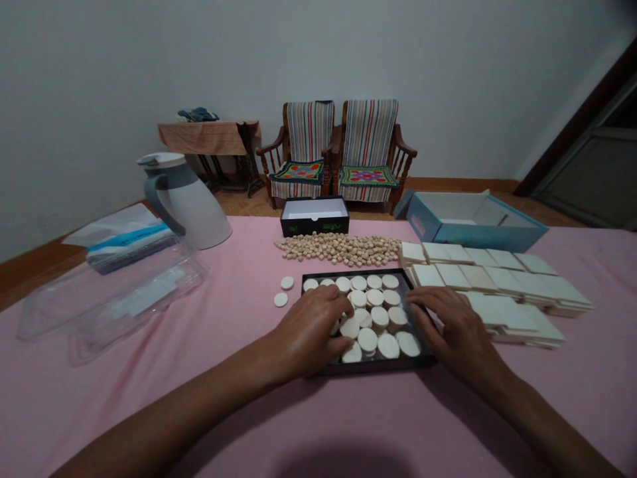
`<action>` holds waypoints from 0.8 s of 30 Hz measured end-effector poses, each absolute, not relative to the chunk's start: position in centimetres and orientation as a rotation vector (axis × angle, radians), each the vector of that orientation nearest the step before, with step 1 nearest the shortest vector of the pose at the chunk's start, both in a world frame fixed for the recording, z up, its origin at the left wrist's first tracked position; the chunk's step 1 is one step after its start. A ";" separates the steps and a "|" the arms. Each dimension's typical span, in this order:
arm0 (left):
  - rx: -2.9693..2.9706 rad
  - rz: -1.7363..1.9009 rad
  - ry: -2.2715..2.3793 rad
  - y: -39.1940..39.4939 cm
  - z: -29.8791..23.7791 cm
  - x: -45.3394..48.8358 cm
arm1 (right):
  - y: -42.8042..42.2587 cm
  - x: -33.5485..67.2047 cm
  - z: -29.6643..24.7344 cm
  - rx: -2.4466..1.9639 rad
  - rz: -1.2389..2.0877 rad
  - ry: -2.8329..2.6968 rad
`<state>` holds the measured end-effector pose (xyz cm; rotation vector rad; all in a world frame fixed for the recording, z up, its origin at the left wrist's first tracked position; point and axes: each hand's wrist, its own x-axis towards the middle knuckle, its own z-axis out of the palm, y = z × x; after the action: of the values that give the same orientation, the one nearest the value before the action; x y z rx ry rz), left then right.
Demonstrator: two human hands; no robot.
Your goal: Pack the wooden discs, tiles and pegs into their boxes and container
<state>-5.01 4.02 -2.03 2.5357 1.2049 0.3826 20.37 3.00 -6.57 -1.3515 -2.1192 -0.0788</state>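
One view, head: looks forward and down over a pink-covered worktop [239, 299].
Left hand: the left hand [311, 328] reaches over the left side of a shallow black tray [388, 365]; its fingers curve about a white disc [350, 326], thumb on the near side, forefinger on the far side. Whether they grip it, I cannot tell.
Right hand: the right hand [455, 325] lies at the tray's right edge, fingers loosely spread, thumb apart from them, holding nothing that shows.
Black tray: sits between the hands, filled with round white discs [379, 317], many in short stacks; those under the left hand are hidden.
Loose discs: two loose discs [281, 300] lie flat just left of the tray.
Beyond the tray: a wide heap of small wooden pieces [343, 249], then a black box [316, 227].
Right side: stacks of pale square tiles [502, 280] in rows, with an open blue box [490, 237] behind.
Left side: clear plastic packaging [144, 292], a soft blue-and-white pack [129, 242] and a white-and-grey jug [196, 209].
By the wall: two wooden chairs [371, 133] with striped covers.
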 end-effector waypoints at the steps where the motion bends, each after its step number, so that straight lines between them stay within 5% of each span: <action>1: 2.545 0.370 1.209 4.0 -2.2 -4.9 | 3.0 20.4 -6.5 -1.347 -0.080 -2.120; 10: 2.410 0.733 1.442 6.7 -1.0 -9.5 | 3.0 20.4 -6.6 -1.353 -0.061 -2.115; 18: 2.326 0.349 1.726 12.1 -6.0 -15.3 | 3.1 20.3 -6.7 -1.334 -0.078 -2.111; 24: 2.330 0.382 1.720 12.4 -7.7 -15.0 | 3.0 20.2 -6.6 -1.327 -0.078 -2.107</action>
<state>-14.98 12.39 -7.66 2.3302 1.7200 0.3823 20.24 3.04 -6.61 -1.3266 -2.1070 -0.0781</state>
